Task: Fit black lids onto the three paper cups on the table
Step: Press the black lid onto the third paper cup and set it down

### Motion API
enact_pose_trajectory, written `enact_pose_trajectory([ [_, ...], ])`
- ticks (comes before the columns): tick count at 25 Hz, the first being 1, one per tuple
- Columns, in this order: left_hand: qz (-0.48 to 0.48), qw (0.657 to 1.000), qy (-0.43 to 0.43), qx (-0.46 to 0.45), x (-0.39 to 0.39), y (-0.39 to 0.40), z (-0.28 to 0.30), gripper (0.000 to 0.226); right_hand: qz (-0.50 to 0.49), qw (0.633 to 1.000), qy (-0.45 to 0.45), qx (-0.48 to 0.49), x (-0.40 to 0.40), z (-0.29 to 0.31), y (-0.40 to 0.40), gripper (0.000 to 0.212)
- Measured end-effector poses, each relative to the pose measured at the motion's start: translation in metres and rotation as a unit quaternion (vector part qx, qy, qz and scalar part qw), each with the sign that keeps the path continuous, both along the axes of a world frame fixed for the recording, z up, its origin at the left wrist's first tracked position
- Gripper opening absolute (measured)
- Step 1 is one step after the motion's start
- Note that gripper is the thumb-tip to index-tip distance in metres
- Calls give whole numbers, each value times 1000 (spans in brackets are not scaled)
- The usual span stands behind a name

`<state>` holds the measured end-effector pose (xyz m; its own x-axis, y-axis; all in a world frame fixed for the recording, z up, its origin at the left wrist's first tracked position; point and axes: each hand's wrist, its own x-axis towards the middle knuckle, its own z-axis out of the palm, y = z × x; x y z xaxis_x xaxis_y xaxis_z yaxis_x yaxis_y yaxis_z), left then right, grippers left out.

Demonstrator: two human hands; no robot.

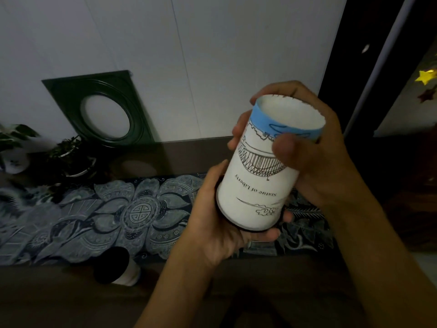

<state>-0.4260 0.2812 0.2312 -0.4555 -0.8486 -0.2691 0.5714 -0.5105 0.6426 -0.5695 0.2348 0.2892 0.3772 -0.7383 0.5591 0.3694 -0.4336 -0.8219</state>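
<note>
Dim table [71, 294] with patterned runner [94, 216]. Both hands hold paper cup [257, 185] upside down, mid-air, right of centre: left hand [220, 223] cups black lid [248, 229] end, right hand [316, 157] wraps base. Second lidded cup [118, 268] near left.

The paper cup [257, 185] is white with a light blue band at one end, thin black line drawings and the black words "Statue of Liberty"; a black lid [250, 229] rims its other end. The cloth [118, 216] is dark blue with pale grey lotus petals around a round fret emblem. A second cup [118, 268] is white with a black lid. The desk [59, 299] is brown, the frame [71, 95] dark green.
</note>
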Motion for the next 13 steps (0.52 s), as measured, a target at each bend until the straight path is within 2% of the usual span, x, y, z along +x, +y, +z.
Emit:
enact_pose_trajectory([
  [2,61,998,13,0,-6,1,-2,73,-86,996,-25,20,5,-2,2,66],
  [4,165,986,13,-28,-14,1,-5,66,-188,979,-55,56,14,-8,6,60],
  [7,277,957,-40,-71,-22,1,-11,66,-254,956,-91,116,24,-12,9,46],
  [10,240,969,-36,-52,-17,3,-9,62,-220,967,-64,107,18,-13,8,54],
  [13,102,995,-5,7,-8,3,-3,69,-89,994,-44,53,4,-8,3,67],
])
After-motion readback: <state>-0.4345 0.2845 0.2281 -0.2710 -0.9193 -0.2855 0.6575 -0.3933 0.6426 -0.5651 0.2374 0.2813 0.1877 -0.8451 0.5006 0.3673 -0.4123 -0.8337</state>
